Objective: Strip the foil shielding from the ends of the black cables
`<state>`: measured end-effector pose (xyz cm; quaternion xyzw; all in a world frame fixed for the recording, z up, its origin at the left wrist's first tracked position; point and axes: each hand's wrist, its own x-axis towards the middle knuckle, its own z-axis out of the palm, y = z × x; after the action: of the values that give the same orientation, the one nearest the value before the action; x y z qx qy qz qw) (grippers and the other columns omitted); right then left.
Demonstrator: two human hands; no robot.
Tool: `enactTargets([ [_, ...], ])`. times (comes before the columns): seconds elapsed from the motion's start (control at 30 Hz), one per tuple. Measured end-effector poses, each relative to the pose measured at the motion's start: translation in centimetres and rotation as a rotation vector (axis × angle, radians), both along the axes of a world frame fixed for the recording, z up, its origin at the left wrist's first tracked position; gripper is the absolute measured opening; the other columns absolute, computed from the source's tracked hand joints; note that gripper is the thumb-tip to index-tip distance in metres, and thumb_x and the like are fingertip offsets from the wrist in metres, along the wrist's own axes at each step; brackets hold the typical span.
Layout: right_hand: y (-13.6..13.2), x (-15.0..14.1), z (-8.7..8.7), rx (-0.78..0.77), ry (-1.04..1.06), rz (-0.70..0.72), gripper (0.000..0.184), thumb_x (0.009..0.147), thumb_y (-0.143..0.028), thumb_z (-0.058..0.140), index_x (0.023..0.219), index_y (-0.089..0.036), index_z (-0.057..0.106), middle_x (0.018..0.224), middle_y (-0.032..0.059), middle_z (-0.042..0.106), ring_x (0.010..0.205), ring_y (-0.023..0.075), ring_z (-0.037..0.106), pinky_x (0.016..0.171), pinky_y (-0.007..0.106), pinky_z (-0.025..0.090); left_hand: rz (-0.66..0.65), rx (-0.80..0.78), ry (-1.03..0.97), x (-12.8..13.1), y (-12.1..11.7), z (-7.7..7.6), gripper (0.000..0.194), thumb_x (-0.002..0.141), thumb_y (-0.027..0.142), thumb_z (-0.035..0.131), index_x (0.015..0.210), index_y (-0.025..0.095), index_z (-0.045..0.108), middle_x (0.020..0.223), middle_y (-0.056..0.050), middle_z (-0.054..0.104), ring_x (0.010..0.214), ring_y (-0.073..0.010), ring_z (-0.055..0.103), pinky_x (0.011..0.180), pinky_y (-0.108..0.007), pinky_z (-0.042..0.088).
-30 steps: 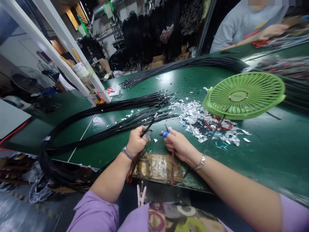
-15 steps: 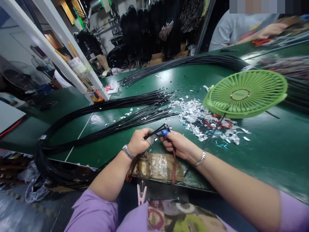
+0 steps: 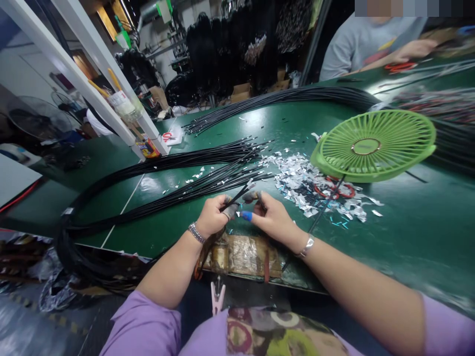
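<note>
My left hand (image 3: 212, 215) is closed around a thin black cable (image 3: 237, 194), pinching it just behind its stripped tip. My right hand (image 3: 270, 215) meets it from the right, its fingers pinched on that same cable's end; the thumb wears a blue wrap. Both hands hover just above the green table (image 3: 408, 222) near its front edge. Behind them a long bundle of black cables (image 3: 178, 170) fans out with its tips pointing right. A pile of silver foil scraps (image 3: 308, 180) lies right of the tips.
A green plastic fan (image 3: 374, 146) lies tilted on the table at the right, over red-handled scissors (image 3: 339, 190). A second cable bundle (image 3: 282, 97) runs along the back. Another person in grey (image 3: 367, 42) works at the far right. A white post (image 3: 111, 81) stands at left.
My right hand has turned and moved up to the cable tip, so the blue thumb wrap now sits lower. The left hand has kept its grip on the cable.
</note>
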<state>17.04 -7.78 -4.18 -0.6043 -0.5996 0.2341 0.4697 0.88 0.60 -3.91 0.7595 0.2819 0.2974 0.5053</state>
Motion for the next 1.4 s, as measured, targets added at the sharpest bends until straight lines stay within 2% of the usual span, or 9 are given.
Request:
enactTargets([
  [0.17,0.0,-0.1,0.2,0.055,0.014,-0.043,0.025,0.076,-0.042,0.063,0.067,-0.021,0.053,0.061,-0.0012,0.047,0.059,0.0137,0.04,0.054,0.027,0.033,-0.004,0.018,0.005,0.1,0.0,-0.2,0.022,0.074,0.035,0.066,0.072,0.014,0.06,0.057,0.001,0.057,0.052,-0.0092,0.05,0.05,-0.02,0.039],
  [0.37,0.7,-0.1,0.4,-0.45,0.797,0.248,0.044,0.06,-0.054,0.075,0.064,-0.02,0.048,0.055,-0.006,0.04,0.046,0.0058,0.024,0.042,0.022,0.015,-0.175,-0.082,0.027,-0.3,-0.1,0.5,0.034,0.074,0.046,0.069,0.07,0.014,0.059,0.053,0.001,0.057,0.044,-0.0081,0.048,0.046,-0.02,0.039],
  [0.47,0.8,0.0,0.3,-0.55,0.905,0.333,0.046,0.053,-0.051,0.079,0.063,-0.019,0.048,0.056,-0.0066,0.04,0.045,0.0041,0.021,0.042,0.021,0.013,-0.223,-0.109,0.038,-0.4,0.0,0.7,0.038,0.072,0.05,0.071,0.069,0.014,0.058,0.052,0.001,0.057,0.043,-0.0077,0.047,0.045,-0.02,0.039],
  [0.57,0.8,0.2,0.2,-0.394,0.726,0.184,0.039,0.063,-0.052,0.071,0.064,-0.021,0.047,0.055,-0.0057,0.039,0.047,0.0073,0.026,0.043,0.023,0.019,-0.177,-0.102,0.054,-0.3,0.1,0.5,0.036,0.075,0.048,0.068,0.07,0.014,0.057,0.053,0.001,0.057,0.044,-0.0077,0.047,0.046,-0.02,0.039],
  [0.7,0.4,0.2,-0.1,0.018,0.065,-0.031,0.02,0.076,-0.034,0.059,0.063,-0.022,0.048,0.06,-0.0009,0.048,0.057,0.0138,0.042,0.054,0.028,0.033,-0.105,-0.051,0.099,-0.1,0.3,0.0,0.024,0.077,0.036,0.064,0.069,0.015,0.057,0.053,0.002,0.057,0.048,-0.0084,0.049,0.048,-0.02,0.039],
  [0.8,-0.1,-0.1,-0.3,0.208,-0.335,-0.009,0.014,0.076,-0.02,0.055,0.064,-0.022,0.047,0.065,0.0013,0.053,0.06,0.0145,0.045,0.057,0.027,0.034,-0.065,-0.003,0.111,0.1,0.5,-0.4,0.018,0.076,0.028,0.062,0.067,0.015,0.056,0.055,0.002,0.057,0.05,-0.0087,0.049,0.049,-0.019,0.038],
  [0.9,-0.3,-0.4,-0.6,0.267,-0.524,0.089,0.016,0.075,-0.014,0.053,0.064,-0.022,0.046,0.067,0.0017,0.055,0.06,0.0138,0.045,0.056,0.026,0.033,-0.031,0.032,0.095,0.1,0.5,-0.4,0.014,0.073,0.023,0.061,0.065,0.015,0.055,0.057,0.003,0.056,0.053,-0.0085,0.047,0.051,-0.02,0.038],
  [1.27,0.0,0.5,-0.6,0.125,-0.346,-0.042,0.006,0.074,-0.022,0.059,0.073,-0.022,0.052,0.069,0.002,0.056,0.063,0.0158,0.048,0.058,0.028,0.037,-0.023,-0.104,0.104,0.0,0.4,-0.2,0.022,0.076,0.035,0.064,0.069,0.016,0.055,0.051,0.003,0.055,0.043,-0.008,0.047,0.046,-0.02,0.038],
  [1.4,0.6,0.5,-0.3,0.022,-0.062,-0.033,0.012,0.076,-0.03,0.06,0.07,-0.022,0.054,0.065,0.0011,0.056,0.06,0.0152,0.046,0.056,0.028,0.036,-0.091,-0.097,0.086,-0.1,0.3,0.0,0.026,0.076,0.038,0.066,0.068,0.016,0.056,0.052,0.002,0.057,0.043,-0.0079,0.048,0.045,-0.02,0.04],
])
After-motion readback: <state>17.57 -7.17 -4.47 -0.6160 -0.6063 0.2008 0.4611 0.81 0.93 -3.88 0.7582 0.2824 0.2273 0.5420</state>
